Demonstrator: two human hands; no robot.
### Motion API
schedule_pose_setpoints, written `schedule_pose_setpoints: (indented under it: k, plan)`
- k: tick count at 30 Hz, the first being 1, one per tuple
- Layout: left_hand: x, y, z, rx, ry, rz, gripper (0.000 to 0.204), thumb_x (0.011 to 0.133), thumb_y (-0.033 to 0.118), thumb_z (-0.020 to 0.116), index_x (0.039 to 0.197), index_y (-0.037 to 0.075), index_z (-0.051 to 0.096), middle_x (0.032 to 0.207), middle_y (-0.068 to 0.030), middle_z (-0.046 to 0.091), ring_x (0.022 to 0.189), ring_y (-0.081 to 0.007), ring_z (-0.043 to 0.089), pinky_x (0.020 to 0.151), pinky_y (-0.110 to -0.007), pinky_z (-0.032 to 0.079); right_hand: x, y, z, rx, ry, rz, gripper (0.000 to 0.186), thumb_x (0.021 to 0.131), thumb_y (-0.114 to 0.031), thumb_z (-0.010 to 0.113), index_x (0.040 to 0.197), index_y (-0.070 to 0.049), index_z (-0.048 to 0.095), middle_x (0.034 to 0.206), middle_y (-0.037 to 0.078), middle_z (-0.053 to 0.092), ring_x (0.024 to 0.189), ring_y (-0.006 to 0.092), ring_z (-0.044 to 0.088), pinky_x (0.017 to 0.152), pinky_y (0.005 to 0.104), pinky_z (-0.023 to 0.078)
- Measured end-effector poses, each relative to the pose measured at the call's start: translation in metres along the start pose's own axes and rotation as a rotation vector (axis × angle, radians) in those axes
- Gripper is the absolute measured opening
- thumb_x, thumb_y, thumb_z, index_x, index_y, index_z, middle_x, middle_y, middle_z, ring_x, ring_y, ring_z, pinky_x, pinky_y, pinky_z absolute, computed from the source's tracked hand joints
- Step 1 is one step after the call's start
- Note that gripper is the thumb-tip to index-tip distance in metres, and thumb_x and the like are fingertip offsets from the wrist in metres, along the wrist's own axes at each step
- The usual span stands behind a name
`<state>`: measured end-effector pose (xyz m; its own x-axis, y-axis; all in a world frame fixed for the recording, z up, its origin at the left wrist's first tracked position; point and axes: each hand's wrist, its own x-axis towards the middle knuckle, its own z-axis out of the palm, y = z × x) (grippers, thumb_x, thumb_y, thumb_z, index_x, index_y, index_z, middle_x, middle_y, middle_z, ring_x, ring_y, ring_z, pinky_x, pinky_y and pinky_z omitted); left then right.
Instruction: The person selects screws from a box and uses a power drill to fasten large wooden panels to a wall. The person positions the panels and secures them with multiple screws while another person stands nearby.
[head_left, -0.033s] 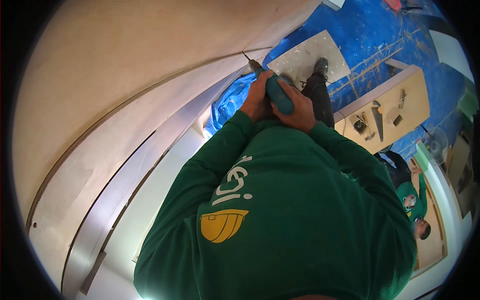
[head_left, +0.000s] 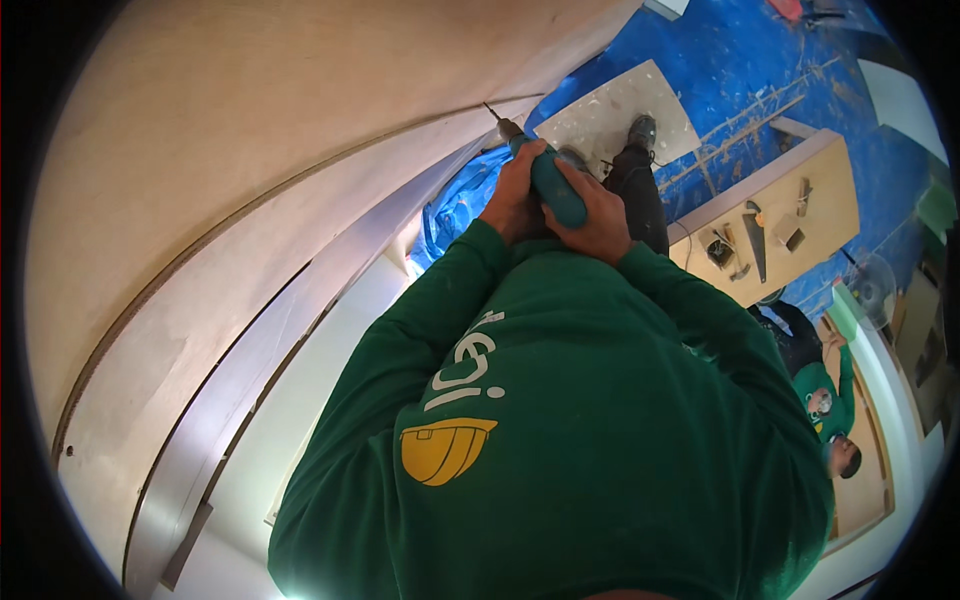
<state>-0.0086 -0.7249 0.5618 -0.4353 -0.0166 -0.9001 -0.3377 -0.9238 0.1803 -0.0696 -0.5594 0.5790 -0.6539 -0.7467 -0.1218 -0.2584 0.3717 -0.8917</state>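
A teal-bodied power drill [head_left: 558, 192] is held in front of my chest, angled up and to the left. My left hand [head_left: 513, 198] wraps round its front part, just behind the dark chuck. My right hand [head_left: 603, 215] grips it from the other side, nearer the rear; the drill's handle is hidden behind both hands. The thin bit reaches the edge line of a large pale wooden panel [head_left: 300, 90] on the left. Whether its tip has entered the wood is too small to tell.
Boards and a metallic strip [head_left: 210, 420] run down the left side. A spattered board [head_left: 600, 110] lies underfoot on blue floor sheeting [head_left: 735, 60]. To the right, a wooden bench [head_left: 828, 190] carries a handsaw [head_left: 755, 245] and small tools. Beyond it is another person [head_left: 825, 395] in green.
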Motion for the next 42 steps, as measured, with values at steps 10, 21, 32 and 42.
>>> schedule_pose_setpoints:
  k: [10,21,32,42]
  plan:
    - [-0.026,0.021,0.021,0.042,-0.086,-0.095,0.052,0.099,0.059,0.062,0.113,0.009,0.062,0.109,-0.0142,0.068,0.102,-0.0299,0.067,0.098,-0.051,0.056,0.011,0.002,0.006,0.021,0.013,0.023,0.078,0.081,-0.024,0.087,0.152,-0.013,0.058,0.124,0.025,0.072,0.107,0.0431,0.074,0.090,0.0489,0.062]
    - [-0.004,0.031,0.009,0.061,-0.037,-0.068,0.051,0.098,0.058,0.064,0.109,0.009,0.064,0.104,-0.0137,0.070,0.097,-0.0298,0.070,0.095,-0.048,0.059,0.024,0.000,0.012,-0.053,0.056,-0.033,0.078,0.082,-0.031,0.082,0.152,-0.010,0.055,0.108,0.017,0.073,0.089,0.0402,0.075,0.078,0.0507,0.062]
    - [0.013,0.024,-0.001,0.015,-0.014,0.053,0.049,0.098,0.057,0.067,0.110,0.010,0.062,0.100,-0.0122,0.068,0.091,-0.0269,0.070,0.085,-0.046,0.061,0.029,0.003,0.010,-0.068,0.010,-0.031,0.079,0.080,-0.024,0.085,0.153,-0.010,0.056,0.114,0.017,0.072,0.096,0.0399,0.074,0.082,0.0497,0.062]
    - [0.017,0.010,0.006,0.024,0.164,0.133,0.040,0.094,0.045,0.077,0.105,0.008,0.066,0.090,-0.0052,0.068,0.077,-0.0200,0.068,0.071,-0.038,0.060,0.035,0.006,0.011,-0.095,-0.046,-0.030,0.088,0.076,-0.032,0.087,0.155,-0.013,0.052,0.112,0.017,0.070,0.092,0.0381,0.075,0.076,0.0501,0.063]
